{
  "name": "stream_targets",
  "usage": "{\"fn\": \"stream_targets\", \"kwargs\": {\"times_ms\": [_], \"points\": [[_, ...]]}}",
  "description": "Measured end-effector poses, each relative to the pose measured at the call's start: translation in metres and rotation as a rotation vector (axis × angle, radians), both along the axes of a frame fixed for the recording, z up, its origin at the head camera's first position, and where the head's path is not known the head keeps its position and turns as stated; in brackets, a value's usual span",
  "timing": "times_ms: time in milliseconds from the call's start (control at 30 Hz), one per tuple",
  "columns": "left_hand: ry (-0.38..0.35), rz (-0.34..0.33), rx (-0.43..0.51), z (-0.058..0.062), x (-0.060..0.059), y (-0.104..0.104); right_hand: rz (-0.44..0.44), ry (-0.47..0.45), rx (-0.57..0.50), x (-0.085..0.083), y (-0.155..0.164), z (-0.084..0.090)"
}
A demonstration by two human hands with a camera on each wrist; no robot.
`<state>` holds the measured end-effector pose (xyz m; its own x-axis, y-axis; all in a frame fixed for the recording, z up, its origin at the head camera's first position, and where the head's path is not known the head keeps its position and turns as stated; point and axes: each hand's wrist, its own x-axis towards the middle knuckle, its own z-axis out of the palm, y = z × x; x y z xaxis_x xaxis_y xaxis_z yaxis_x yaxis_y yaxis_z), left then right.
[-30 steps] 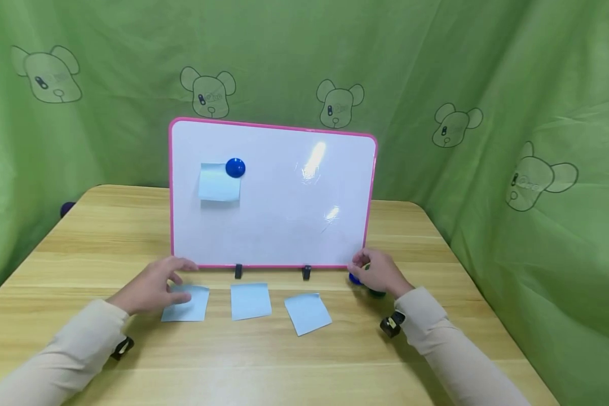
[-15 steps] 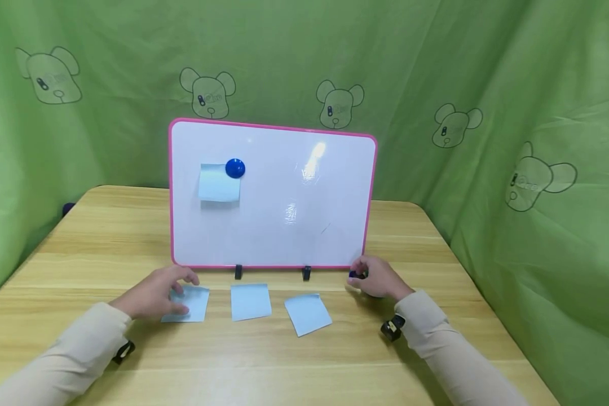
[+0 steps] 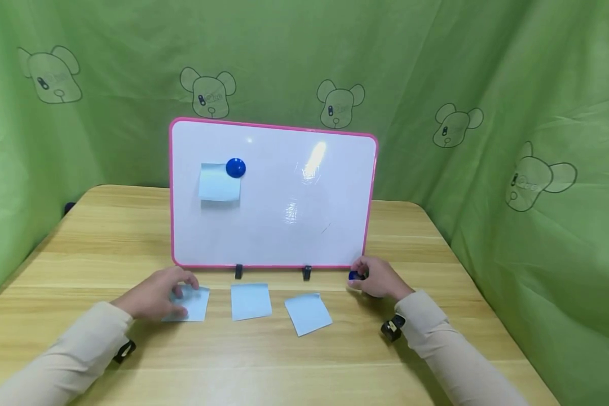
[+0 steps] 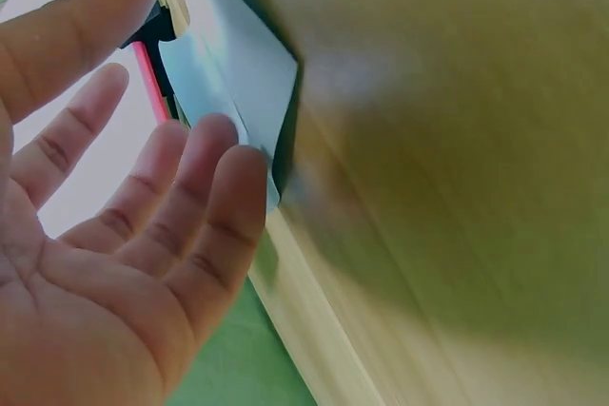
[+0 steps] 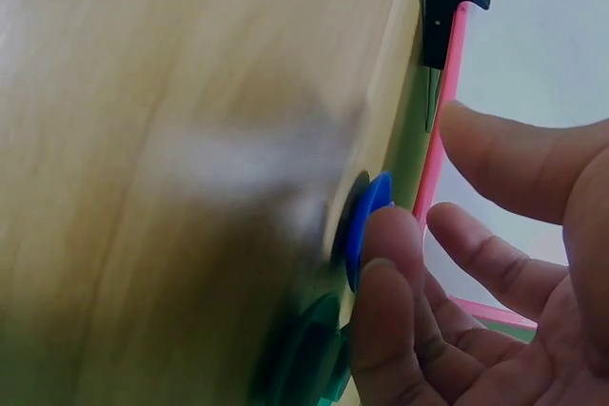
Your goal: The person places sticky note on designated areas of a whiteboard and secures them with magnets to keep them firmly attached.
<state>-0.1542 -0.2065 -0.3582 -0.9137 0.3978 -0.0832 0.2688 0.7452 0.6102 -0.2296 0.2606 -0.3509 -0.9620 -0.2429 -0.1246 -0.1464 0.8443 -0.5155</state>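
Note:
My left hand [image 3: 157, 293] hovers over the leftmost light-blue sticky note [image 3: 199, 307], fingers loosely bent and nothing between them. In the left wrist view the fingertips overlap the edge of that note [image 4: 257, 54]. By the board's lower right corner, my right hand [image 3: 380, 277] is around a round blue magnet [image 3: 354, 276]. The right wrist view shows two fingertips right at this magnet [image 5: 369, 216], with the thumb well apart from it. Under those fingers lie green magnets [image 5: 304, 354], hidden by the hand in the head view.
A pink-framed whiteboard [image 3: 284, 237] stands on black feet [image 3: 239, 272] on the wooden table [image 3: 264, 372]. It carries a blue note [image 3: 218, 187] under a blue magnet [image 3: 235, 167]. Two more notes, one middle [image 3: 251, 302] and one right [image 3: 308, 314], lie before it. Green curtains surround the table.
Both hands have lowered slightly; the right hand has settled around the blue magnet and now covers the green ones in the head view. The notes and board have not moved.

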Motion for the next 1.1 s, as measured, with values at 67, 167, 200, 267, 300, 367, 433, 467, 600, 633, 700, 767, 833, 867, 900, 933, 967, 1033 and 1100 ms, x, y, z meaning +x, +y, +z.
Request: {"fn": "stream_targets", "kwargs": {"times_ms": [67, 167, 200, 267, 300, 367, 433, 467, 600, 633, 700, 767, 833, 867, 900, 933, 967, 1033, 1100], "points": [[-0.003, 0.014, -0.01, 0.0008, -0.0007, -0.0002, 0.002, 0.008, 0.005, -0.0004, 0.0006, -0.0008], [-0.008, 0.021, -0.01, 0.0008, -0.0025, -0.001, 0.01, 0.023, 0.012, -0.0009, 0.0021, -0.0016], [-0.01, 0.022, -0.011, 0.0004, -0.0031, -0.0012, 0.007, 0.023, 0.011, -0.0009, 0.0024, -0.0018], [-0.018, 0.025, -0.014, -0.0003, -0.0034, -0.0011, 0.012, 0.025, 0.012, -0.0011, 0.0032, -0.0026], [-0.022, 0.025, -0.018, -0.0009, -0.0034, -0.0009, 0.022, 0.028, 0.016, -0.001, 0.0035, -0.0028], [-0.027, 0.022, -0.025, -0.0014, -0.0033, -0.0007, 0.022, 0.023, 0.024, -0.001, 0.0035, -0.0033], [-0.03, 0.021, -0.032, -0.0016, -0.0029, -0.0004, 0.027, 0.023, 0.036, -0.0013, 0.0036, -0.0034], [-0.031, 0.018, -0.035, -0.0016, -0.0031, -0.0005, 0.029, 0.024, 0.042, -0.0015, 0.0035, -0.0033], [-0.019, 0.009, -0.048, -0.0027, -0.0047, -0.0014, 0.028, 0.022, 0.059, -0.0028, 0.003, -0.0035], [-0.017, 0.009, -0.051, -0.0033, -0.0051, -0.0019, 0.027, 0.021, 0.062, -0.0032, 0.0027, -0.0038], [-0.014, 0.01, -0.058, -0.0041, -0.0061, -0.0031, 0.02, 0.015, 0.062, -0.0035, 0.0022, -0.0043], [0.003, 0.003, -0.064, -0.0049, -0.0072, -0.005, 0.015, 0.008, 0.061, -0.0038, 0.0021, -0.005], [0.014, -0.003, -0.063, -0.0053, -0.0077, -0.0066, 0.008, 0.0, 0.061, -0.0039, 0.002, -0.0053], [0.021, -0.007, -0.062, -0.0056, -0.0079, -0.0072, 0.008, -0.002, 0.062, -0.004, 0.0021, -0.0054], [0.029, -0.011, -0.06, -0.0061, -0.0082, -0.0078, 0.007, -0.002, 0.066, -0.0039, 0.002, -0.0052], [0.039, -0.015, -0.06, -0.0066, -0.0085, -0.0082, 0.007, -0.001, 0.069, -0.004, 0.002, -0.0054], [0.04, -0.013, -0.057, -0.0071, -0.0086, -0.0082, 0.007, 0.0, 0.073, -0.0038, 0.0017, -0.0053], [0.035, -0.001, -0.056, -0.0078, -0.0085, -0.0077, 0.011, 0.0, 0.083, -0.0036, 0.0015, -0.0054], [0.031, 0.012, -0.06, -0.0083, -0.0084, -0.0072, 0.01, -0.006, 0.092, -0.003, 0.0008, -0.0052]]}}
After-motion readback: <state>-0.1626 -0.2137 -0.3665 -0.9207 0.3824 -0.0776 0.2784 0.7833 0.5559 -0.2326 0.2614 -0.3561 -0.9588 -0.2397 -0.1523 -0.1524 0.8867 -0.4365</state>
